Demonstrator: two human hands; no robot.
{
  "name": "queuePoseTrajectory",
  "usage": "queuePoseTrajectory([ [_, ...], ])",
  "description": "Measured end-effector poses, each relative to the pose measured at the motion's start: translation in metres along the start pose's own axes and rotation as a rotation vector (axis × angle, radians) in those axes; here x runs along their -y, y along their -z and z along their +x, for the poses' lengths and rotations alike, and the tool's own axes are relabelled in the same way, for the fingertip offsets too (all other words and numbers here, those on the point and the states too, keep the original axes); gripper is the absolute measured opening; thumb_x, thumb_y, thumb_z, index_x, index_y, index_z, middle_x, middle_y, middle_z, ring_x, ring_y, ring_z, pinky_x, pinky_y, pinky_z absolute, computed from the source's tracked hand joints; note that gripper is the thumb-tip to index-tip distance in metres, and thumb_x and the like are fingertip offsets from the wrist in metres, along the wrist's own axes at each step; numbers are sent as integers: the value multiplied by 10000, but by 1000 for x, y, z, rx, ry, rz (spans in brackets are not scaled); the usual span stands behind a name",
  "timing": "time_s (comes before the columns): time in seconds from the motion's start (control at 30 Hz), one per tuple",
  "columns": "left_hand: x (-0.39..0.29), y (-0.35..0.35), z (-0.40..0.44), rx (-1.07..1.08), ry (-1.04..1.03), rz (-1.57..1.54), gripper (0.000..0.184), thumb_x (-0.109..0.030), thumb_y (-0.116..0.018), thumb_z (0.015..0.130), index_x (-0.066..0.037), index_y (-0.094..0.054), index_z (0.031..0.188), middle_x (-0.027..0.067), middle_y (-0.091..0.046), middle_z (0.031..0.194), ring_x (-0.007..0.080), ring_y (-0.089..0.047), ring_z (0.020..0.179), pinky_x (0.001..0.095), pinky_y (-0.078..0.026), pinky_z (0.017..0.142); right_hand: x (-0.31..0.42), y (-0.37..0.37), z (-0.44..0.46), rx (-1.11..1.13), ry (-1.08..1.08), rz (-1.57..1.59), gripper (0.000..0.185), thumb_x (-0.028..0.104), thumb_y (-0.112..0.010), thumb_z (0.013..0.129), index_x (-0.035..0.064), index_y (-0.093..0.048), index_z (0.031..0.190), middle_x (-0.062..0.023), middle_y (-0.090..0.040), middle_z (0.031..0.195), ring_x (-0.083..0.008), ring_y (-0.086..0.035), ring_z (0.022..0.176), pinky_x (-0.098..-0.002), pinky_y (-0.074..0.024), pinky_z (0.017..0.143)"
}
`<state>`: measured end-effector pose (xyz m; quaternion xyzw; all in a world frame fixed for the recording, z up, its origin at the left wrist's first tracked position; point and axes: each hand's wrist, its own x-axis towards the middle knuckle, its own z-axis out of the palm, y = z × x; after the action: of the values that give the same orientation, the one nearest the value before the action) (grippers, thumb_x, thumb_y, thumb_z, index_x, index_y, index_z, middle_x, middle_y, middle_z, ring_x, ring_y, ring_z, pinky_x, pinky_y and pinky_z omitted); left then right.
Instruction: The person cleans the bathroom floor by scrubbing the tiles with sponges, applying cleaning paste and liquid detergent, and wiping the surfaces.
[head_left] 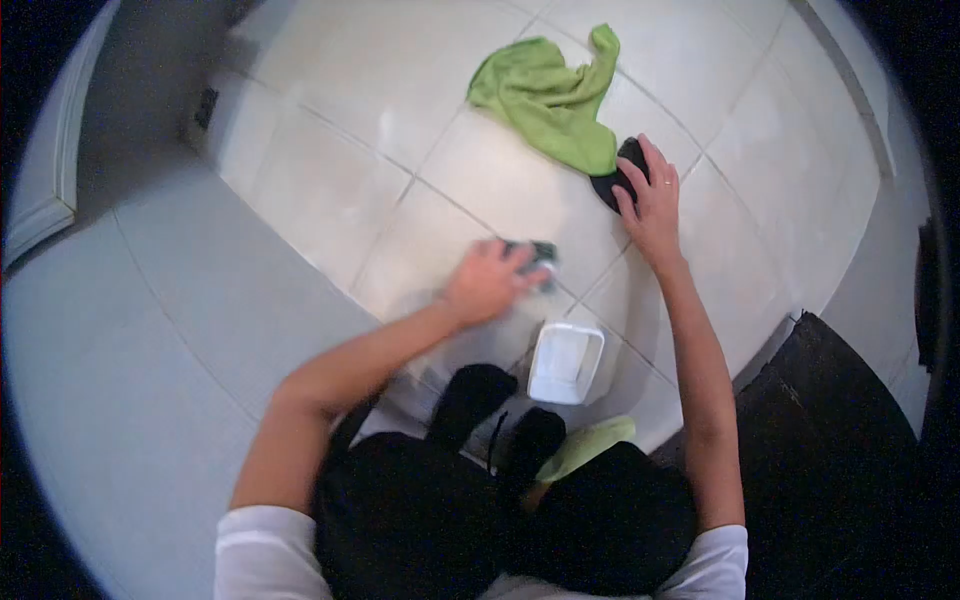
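On the tiled floor, my left hand [490, 282] is closed on a dark green scouring pad [543, 252], pressed to the tiles and smeared by motion. Farther off to the right, my right hand [655, 200] grips a black rounded object [606, 190], whose kind I cannot make out. A crumpled green cloth [545, 105] lies just beyond, its lower corner touching or overlapping the black object. Between my arms, close to my feet, stands a white rectangular plastic container [536, 385], seen from above.
A dark mat [820, 430] with a frayed edge lies on the right. Beside my knees is a pale green item [592, 448], partly hidden. A grey surface [150, 330] borders the tiles on the left, and a white-framed panel [45, 225] stands at the far left.
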<state>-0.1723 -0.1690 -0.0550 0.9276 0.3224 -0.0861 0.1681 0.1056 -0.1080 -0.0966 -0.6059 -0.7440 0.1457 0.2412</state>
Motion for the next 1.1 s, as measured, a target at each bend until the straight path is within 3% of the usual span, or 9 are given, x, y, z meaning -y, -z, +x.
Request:
queuePoseTrajectory([
  [0.17, 77, -1, -62, -22, 142, 14, 573, -312, -706, 697, -328, -528, 1242, 82, -486, 1193, 317, -463, 1030, 474, -415, 840, -27, 58, -102, -75, -166, -90, 343, 129, -610, 815, 137, -626, 1158, -189, -448, 1371, -384, -422, 1246, -483, -278, 1059],
  [0.27, 83, 0, -59, -192, 212, 87, 582, -360, -707, 696, -292, -535, 1248, 128, -426, 1324, 407, -309, 1269, 631, -300, 964, -34, 54, -162, -122, -331, -114, 423, 81, -555, 850, 104, -556, 1272, -196, -380, 1425, -371, -363, 1297, -464, -252, 1080],
  [0.47, -38, -57, 16, -69, -246, 19, 584, -328, -604, 787, -210, -454, 1339, 147, -245, 1511, 378, -217, 1395, 610, -220, 1075, -15, 40, -169, -297, -508, -287, 425, 80, -471, 892, 126, -500, 1314, -170, -331, 1463, -386, -291, 1330, -488, -212, 1096],
  [0.57, -1, -10, 3, -86, -141, -229, 588, -313, -593, 793, -197, -443, 1350, 154, -254, 1503, 400, -241, 1375, 597, -241, 1070, -17, 44, -175, -266, -469, -241, 420, 83, -475, 891, 128, -498, 1307, -162, -343, 1457, -385, -299, 1325, -498, -218, 1091],
  [0.63, 38, 15, -23, -106, 67, -118, 638, -290, -614, 768, -186, -420, 1367, 166, -294, 1474, 423, -276, 1345, 602, -275, 1036, -15, 44, -174, -250, -493, -291, 403, 94, -480, 891, 122, -509, 1292, -164, -349, 1451, -382, -302, 1323, -497, -227, 1087],
  [0.8, 91, -3, -59, -134, 82, 45, 638, -204, -662, 694, -176, -490, 1308, 160, -401, 1374, 385, -400, 1222, 494, -379, 943, -18, 43, -175, -270, -499, -281, 420, 109, -510, 869, 122, -512, 1289, -149, -354, 1449, -366, -317, 1315, -490, -228, 1088],
  [0.9, 50, -13, -23, -246, 140, 19, 616, -199, -698, 659, -192, -538, 1253, 161, -445, 1308, 363, -459, 1126, 457, -405, 907, -19, 41, -176, -264, -499, -305, 425, 111, -514, 868, 129, -511, 1292, -143, -354, 1452, -362, -318, 1315, -492, -226, 1089],
  [1.0, -4, -13, -6, -184, -155, -127, 563, -169, -707, 645, -167, -568, 1190, 175, -499, 1213, 354, -511, 1020, 454, -430, 862, -20, 41, -174, -269, -491, -320, 429, 112, -512, 871, 140, -508, 1298, -139, -354, 1453, -357, -324, 1313, -492, -226, 1088],
  [1.1, 45, -13, -21, -214, -16, -72, 548, -164, -711, 647, -143, -573, 1176, 179, -496, 1211, 367, -502, 1024, 457, -435, 859, -19, 41, -176, -280, -488, -305, 415, 115, -509, 876, 139, -518, 1290, -137, -360, 1449, -351, -330, 1311, -485, -226, 1088],
])
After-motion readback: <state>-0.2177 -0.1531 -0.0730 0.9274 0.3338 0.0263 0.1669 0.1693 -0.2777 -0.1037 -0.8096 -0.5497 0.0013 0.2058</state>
